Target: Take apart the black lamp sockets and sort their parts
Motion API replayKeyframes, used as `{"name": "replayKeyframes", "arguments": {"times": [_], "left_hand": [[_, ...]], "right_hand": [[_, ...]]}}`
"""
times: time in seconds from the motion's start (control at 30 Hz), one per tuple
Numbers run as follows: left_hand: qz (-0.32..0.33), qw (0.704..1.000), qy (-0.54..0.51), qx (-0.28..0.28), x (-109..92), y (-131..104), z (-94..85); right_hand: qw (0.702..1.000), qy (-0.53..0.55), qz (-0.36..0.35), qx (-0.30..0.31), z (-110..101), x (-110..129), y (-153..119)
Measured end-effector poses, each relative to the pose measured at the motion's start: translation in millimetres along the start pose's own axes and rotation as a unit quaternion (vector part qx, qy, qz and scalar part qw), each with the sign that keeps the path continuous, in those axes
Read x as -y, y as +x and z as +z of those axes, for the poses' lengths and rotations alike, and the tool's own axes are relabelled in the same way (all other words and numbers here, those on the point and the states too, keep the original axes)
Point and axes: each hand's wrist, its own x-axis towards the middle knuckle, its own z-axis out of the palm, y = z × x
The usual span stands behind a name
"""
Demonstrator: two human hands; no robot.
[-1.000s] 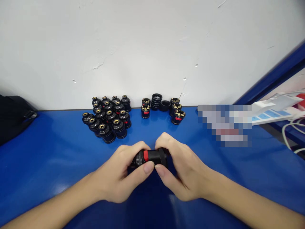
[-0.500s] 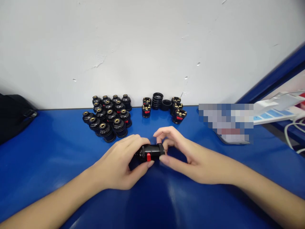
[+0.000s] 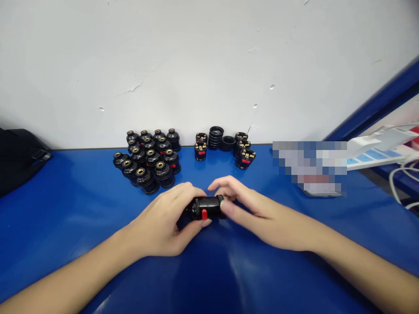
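Note:
Lying on its side above the blue table, a black lamp socket (image 3: 210,206) with a red switch tab faces me. My left hand (image 3: 166,221) is wrapped round its narrower left end, thumb along the lower side. At the socket's right end sits a black ring (image 3: 223,214), pinched by the thumb and fingers of my right hand (image 3: 263,213). That thumb covers part of the ring, and the fingers curl behind it. Whether the ring is fully seated cannot be seen.
Several black lamp sockets (image 3: 164,173) stand in rows at back left. Socket bodies with brass contacts (image 3: 200,151) flank a stack of black rings (image 3: 216,138) by the wall. A blurred-out phone-like object (image 3: 309,170), white cables (image 3: 397,183) and a black bag (image 3: 19,161) lie toward the sides.
My right thumb has moved up over the ring, and the right fingers have shifted slightly left around it. My left hand keeps its hold on the lamp socket.

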Motion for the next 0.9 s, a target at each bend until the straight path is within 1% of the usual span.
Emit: {"name": "replayKeyframes", "arguments": {"times": [0.07, 0.17, 0.2, 0.33, 0.4, 0.47, 0.5, 0.63, 0.8, 0.9], "left_hand": [[-0.001, 1.0, 0.002, 0.005, 0, 0, -0.2], [-0.001, 1.0, 0.007, 0.007, -1, 0, -0.6], [-0.001, 1.0, 0.005, 0.006, -1, 0, -0.7], [-0.001, 1.0, 0.003, 0.008, 0, 0, -0.2], [-0.003, 1.0, 0.012, 0.01, 0, 0, 0.1], [-0.005, 1.0, 0.02, 0.01, 1, 1, 0.2], [-0.007, 1.0, 0.023, 0.01, 1, 1, 0.1], [-0.012, 0.999, 0.036, 0.011, 0, 1, -0.6], [-0.021, 0.999, 0.046, 0.009, 0, 2, -0.1], [-0.021, 0.999, 0.042, 0.003, 1, 3, 0.1]], "right_hand": [[1.0, -0.012, 0.006, 0.015, -2, 1, 0], [0.999, -0.029, -0.035, 0.022, -3, 0, 0], [0.999, -0.026, -0.039, 0.02, -3, -1, 1], [1.0, -0.008, 0.007, 0.018, -2, -3, 1], [1.0, -0.014, -0.013, 0.021, -1, -4, 1], [0.999, -0.021, -0.047, 0.016, 0, -6, 2], [0.999, -0.02, -0.049, 0.012, 0, -6, 3], [1.0, -0.001, -0.013, -0.003, 1, -7, 5], [0.997, -0.036, -0.067, -0.016, 2, -10, 3], [0.998, -0.036, -0.055, -0.012, 2, -9, 3]]}}
